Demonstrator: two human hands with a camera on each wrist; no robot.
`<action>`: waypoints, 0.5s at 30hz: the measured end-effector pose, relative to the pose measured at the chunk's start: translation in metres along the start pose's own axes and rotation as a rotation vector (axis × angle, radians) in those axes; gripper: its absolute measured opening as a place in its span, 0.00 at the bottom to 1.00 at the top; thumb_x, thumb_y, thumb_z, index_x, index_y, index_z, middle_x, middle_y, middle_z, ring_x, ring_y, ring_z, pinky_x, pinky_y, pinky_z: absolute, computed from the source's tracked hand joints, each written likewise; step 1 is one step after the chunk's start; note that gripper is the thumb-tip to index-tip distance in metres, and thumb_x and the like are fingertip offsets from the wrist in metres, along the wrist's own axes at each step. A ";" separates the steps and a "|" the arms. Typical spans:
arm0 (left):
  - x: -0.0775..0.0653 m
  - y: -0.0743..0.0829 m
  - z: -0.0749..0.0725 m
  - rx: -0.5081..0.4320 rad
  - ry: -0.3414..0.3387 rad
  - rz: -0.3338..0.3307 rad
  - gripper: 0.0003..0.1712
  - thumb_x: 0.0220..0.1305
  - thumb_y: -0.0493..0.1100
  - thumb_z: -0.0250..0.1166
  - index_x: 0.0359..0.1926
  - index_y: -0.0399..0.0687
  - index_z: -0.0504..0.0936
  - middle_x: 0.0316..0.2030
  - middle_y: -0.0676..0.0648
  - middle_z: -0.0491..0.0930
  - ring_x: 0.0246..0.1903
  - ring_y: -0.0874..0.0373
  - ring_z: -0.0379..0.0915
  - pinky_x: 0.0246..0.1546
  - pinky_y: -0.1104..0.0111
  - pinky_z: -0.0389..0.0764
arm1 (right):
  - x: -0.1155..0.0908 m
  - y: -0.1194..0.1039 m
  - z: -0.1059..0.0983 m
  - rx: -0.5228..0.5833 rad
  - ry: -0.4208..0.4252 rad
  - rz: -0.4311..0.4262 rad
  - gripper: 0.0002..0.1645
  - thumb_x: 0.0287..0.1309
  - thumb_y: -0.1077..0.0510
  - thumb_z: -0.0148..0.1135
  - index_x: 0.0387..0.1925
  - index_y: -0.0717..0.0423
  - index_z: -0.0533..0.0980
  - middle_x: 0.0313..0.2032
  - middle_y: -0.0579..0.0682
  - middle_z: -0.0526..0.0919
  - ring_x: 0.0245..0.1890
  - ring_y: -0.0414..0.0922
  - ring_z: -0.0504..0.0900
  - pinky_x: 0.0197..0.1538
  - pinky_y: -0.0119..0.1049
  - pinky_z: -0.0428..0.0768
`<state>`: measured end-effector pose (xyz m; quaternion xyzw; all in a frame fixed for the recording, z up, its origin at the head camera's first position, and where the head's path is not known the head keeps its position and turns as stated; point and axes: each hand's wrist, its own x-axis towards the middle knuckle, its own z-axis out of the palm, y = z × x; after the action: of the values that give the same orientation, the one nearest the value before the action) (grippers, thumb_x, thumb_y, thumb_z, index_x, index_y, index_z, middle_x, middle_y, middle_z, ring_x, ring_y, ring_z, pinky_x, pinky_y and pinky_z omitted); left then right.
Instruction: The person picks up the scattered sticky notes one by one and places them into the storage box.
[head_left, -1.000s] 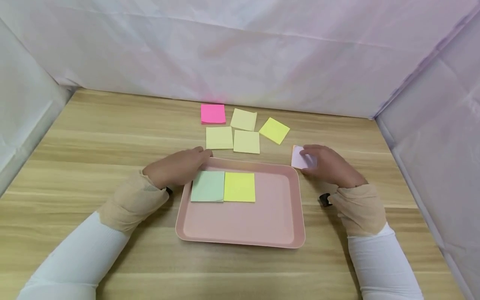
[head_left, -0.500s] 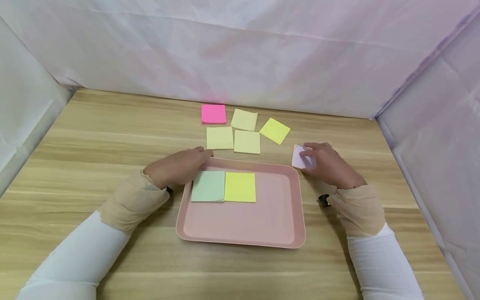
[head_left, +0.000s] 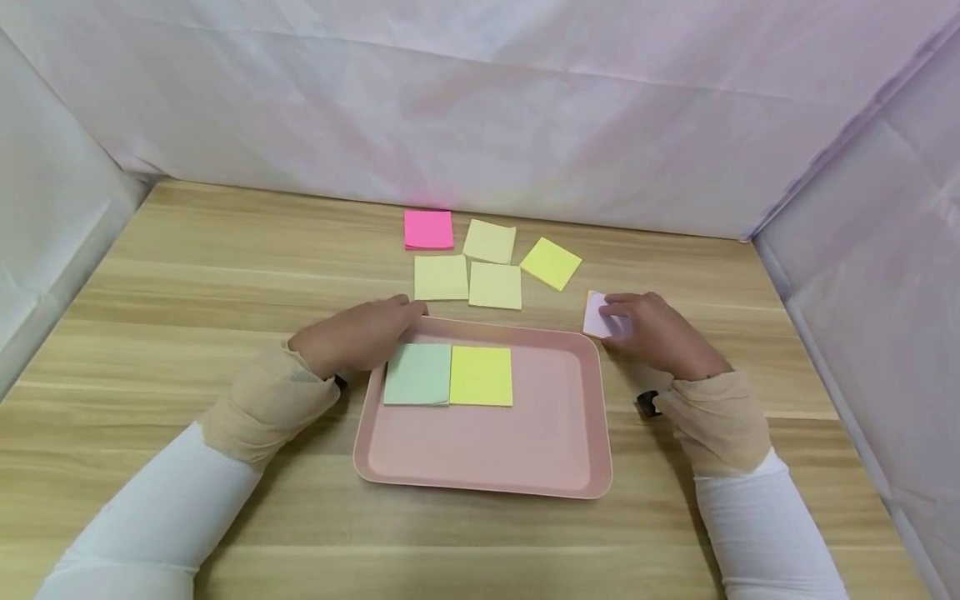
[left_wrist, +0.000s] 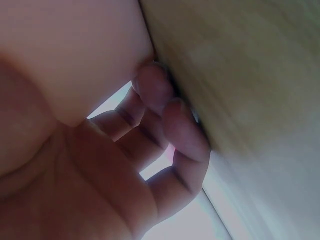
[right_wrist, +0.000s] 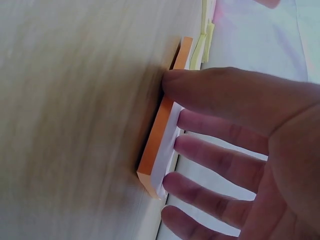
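A shallow pink tray (head_left: 480, 454) lies on the wooden table. Inside it, a mint green sticky note pad (head_left: 417, 375) and a bright yellow pad (head_left: 481, 377) sit side by side in the far left part. My left hand (head_left: 356, 337) grips the tray's far left corner; in the left wrist view its fingers curl round the outer wall (left_wrist: 95, 45). To the right of the tray, my right hand (head_left: 660, 333) holds a white-topped sticky note pad (head_left: 592, 317) with orange sides. In the right wrist view, the thumb is against its orange edge (right_wrist: 160, 130) and fingertips touch the white face.
Behind the tray lie a hot pink pad (head_left: 428, 230), several pale yellow pads (head_left: 495, 286) and a tilted bright yellow pad (head_left: 551, 263). White cloth (head_left: 480, 117) hangs along the table's back edge, with more at both sides.
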<state>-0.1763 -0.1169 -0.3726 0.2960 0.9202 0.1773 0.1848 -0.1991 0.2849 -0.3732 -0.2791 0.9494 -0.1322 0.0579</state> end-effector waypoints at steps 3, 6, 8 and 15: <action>0.000 0.000 0.000 0.007 0.011 0.002 0.09 0.70 0.36 0.44 0.45 0.48 0.70 0.36 0.45 0.71 0.33 0.51 0.71 0.38 0.59 0.77 | -0.001 0.000 0.000 -0.009 0.015 0.001 0.26 0.43 0.62 0.69 0.46 0.72 0.78 0.50 0.71 0.78 0.50 0.62 0.74 0.53 0.56 0.74; 0.000 0.000 0.001 0.015 0.012 0.007 0.09 0.70 0.35 0.45 0.46 0.47 0.70 0.37 0.45 0.71 0.34 0.51 0.71 0.38 0.58 0.77 | -0.002 -0.002 -0.001 0.001 0.009 0.029 0.26 0.43 0.63 0.69 0.47 0.71 0.78 0.50 0.71 0.77 0.51 0.62 0.73 0.54 0.56 0.73; 0.000 0.000 0.001 0.014 0.006 0.014 0.09 0.70 0.36 0.44 0.46 0.47 0.70 0.37 0.45 0.71 0.34 0.51 0.71 0.39 0.57 0.77 | -0.003 -0.003 -0.001 0.009 -0.007 0.052 0.27 0.44 0.62 0.69 0.48 0.71 0.77 0.51 0.71 0.77 0.52 0.62 0.73 0.55 0.57 0.72; 0.000 -0.001 0.004 0.000 0.012 0.006 0.11 0.69 0.34 0.44 0.45 0.48 0.70 0.37 0.46 0.71 0.33 0.51 0.71 0.39 0.58 0.76 | -0.004 -0.001 0.002 0.018 0.018 0.057 0.27 0.42 0.62 0.70 0.47 0.68 0.78 0.49 0.68 0.79 0.52 0.60 0.73 0.56 0.56 0.71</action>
<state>-0.1753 -0.1167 -0.3761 0.2977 0.9204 0.1798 0.1787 -0.1947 0.2861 -0.3744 -0.2503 0.9561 -0.1416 0.0558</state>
